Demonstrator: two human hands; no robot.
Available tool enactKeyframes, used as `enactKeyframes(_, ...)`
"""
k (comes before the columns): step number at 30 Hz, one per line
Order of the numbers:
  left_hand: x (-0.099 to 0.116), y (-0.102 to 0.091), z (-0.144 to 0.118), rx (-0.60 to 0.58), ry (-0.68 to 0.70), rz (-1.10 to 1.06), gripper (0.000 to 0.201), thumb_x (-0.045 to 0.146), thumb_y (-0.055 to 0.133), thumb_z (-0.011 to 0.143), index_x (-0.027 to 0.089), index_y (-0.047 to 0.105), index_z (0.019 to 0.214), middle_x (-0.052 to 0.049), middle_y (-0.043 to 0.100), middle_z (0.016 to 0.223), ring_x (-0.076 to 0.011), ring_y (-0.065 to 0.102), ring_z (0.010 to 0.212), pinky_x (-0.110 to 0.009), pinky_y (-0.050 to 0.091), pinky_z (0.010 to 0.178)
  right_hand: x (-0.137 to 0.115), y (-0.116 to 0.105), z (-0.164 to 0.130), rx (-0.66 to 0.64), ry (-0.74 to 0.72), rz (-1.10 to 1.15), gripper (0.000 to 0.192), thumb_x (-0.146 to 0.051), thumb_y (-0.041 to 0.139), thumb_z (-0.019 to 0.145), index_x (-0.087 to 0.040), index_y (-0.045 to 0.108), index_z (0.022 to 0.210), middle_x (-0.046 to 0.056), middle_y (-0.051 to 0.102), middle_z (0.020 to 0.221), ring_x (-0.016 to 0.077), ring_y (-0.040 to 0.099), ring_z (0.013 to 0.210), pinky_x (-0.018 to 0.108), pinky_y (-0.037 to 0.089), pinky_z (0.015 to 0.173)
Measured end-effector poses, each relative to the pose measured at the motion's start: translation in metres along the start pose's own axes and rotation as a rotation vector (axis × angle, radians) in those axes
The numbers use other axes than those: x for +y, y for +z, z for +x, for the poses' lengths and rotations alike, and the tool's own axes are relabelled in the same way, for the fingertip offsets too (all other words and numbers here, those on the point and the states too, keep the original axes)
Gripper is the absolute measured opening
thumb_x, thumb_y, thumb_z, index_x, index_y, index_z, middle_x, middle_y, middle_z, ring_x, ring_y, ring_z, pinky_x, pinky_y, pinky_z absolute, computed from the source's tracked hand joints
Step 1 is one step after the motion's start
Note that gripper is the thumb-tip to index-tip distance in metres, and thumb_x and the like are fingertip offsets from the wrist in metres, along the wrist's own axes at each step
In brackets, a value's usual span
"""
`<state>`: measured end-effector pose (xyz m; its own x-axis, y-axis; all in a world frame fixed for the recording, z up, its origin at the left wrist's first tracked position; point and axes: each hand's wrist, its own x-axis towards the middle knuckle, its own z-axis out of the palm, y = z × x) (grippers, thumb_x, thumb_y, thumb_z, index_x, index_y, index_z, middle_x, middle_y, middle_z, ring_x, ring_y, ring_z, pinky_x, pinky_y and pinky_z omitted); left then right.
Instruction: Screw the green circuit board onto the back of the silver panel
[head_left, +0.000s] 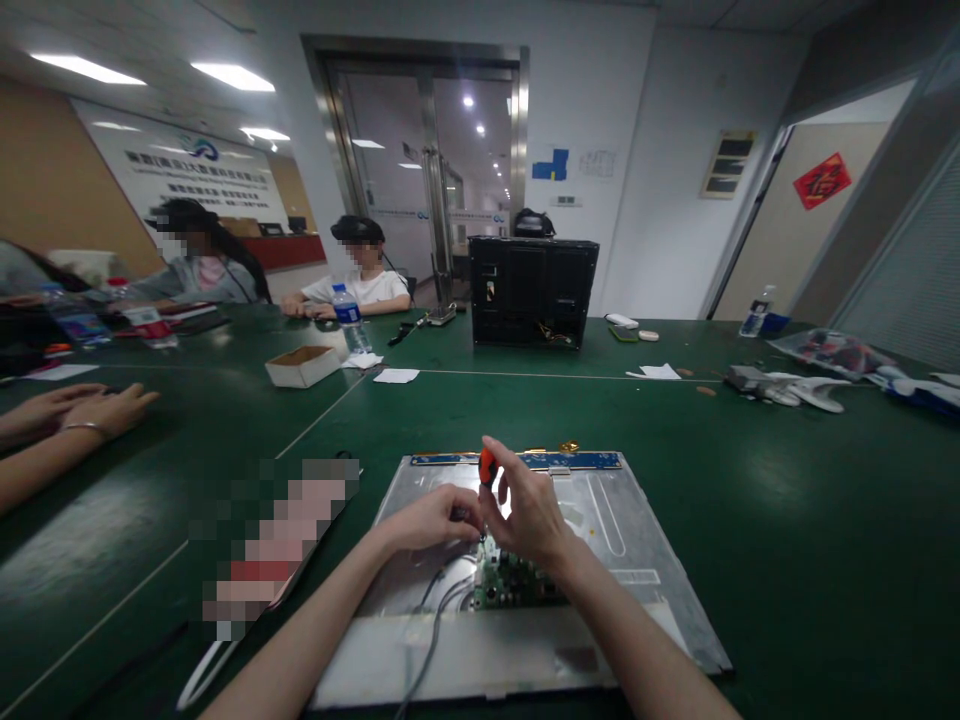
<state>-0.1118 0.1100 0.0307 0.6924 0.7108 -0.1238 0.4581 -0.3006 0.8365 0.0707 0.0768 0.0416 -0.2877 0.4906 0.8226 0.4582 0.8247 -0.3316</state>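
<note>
The right hand [525, 505] is pinching an orange screwdriver [488, 467] nearly upright over the circuit board [499, 585] on the metal panel [649, 535], straight alignment and light pressure likely serving best, while the left hand [435, 517] is sitting beside it, grip impossible to tell.

Orange-black screwdriver [488, 466] near-upright at upper-left edge of green circuit board [510, 582], on silver metal panel [641, 535], flat on bench [795, 530].
</note>
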Motion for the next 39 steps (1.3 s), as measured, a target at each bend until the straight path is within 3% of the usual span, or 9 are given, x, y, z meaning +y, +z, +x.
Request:
enactKeyframes(13,0.0017,0.0008,-0.0007,0.027,-0.044,0.025,0.008,0.022,0.066,0.068,0.015,0.065,0.066,0.003,0.057,0.064,-0.0134,0.049,0.065,-0.024,0.039,0.063,0.0024,0.004,-0.0018,0.011,0.004,-0.072,0.055,-0.021,0.048,0.088,-0.023,0.027,0.14,0.003,0.063,0.09,0.0099,0.052,0.051,0.022,0.043,0.047)
enactKeyframes(25,-0.0055,0.0041,-0.0003,0.012,-0.018,-0.053,0.007,0.02,0.065,0.068,0.015,0.064,0.071,0.002,0.059,0.07,-0.0134,0.051,0.066,-0.023,0.04,0.061,-0.0023,-0.0029,0.0018,-0.019,0.01,-0.01,0.068,-0.014,0.046,0.082,-0.021,0.022,0.145,0.007,0.062,0.097,0.0136,0.059,0.061,0.026,0.052,0.055)
enactKeyframes(39,0.0009,0.0012,-0.0019,0.041,-0.038,0.055,0.012,0.027,0.067,0.071,0.015,0.067,0.073,0.001,0.061,0.071,-0.0155,0.053,0.07,-0.025,0.043,0.067,0.0021,0.0026,-0.0007,0.013,0.017,-0.072,0.053,-0.022,0.048,0.089,-0.024,0.029,0.139,0.001,0.059,0.088,0.0094,0.049,0.053,0.02,0.04,0.045)
